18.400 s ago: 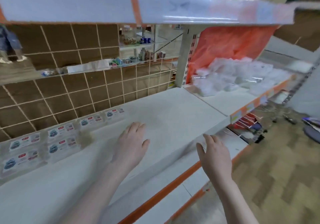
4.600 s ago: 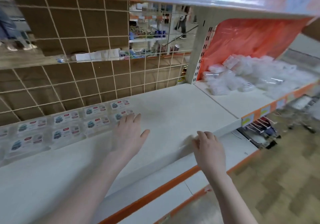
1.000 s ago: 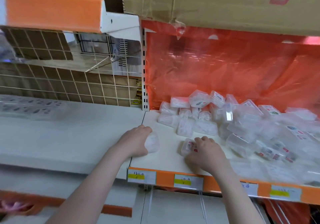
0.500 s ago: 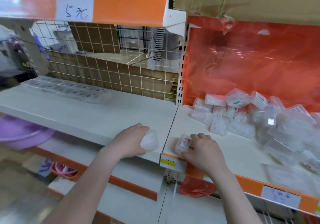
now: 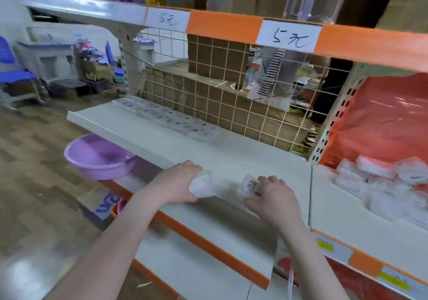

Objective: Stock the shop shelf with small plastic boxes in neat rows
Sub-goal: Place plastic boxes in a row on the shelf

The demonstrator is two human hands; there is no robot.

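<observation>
**Both hands carry a box over the shelf**

The left hand (image 5: pixel 179 184) grips a clear plastic box (image 5: pixel 201 184). The right hand (image 5: pixel 274 197) grips a labelled box (image 5: pixel 247 186). Both hover low over the white shelf (image 5: pixel 231 158), near its front edge.

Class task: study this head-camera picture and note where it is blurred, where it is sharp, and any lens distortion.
Head view: the floor and the rows of boxes at the shelf's back are smeared by motion blur; the left hand and right hand, each gripping a clear box, are fairly sharp; the wide lens bows the orange shelf edge.
</observation>
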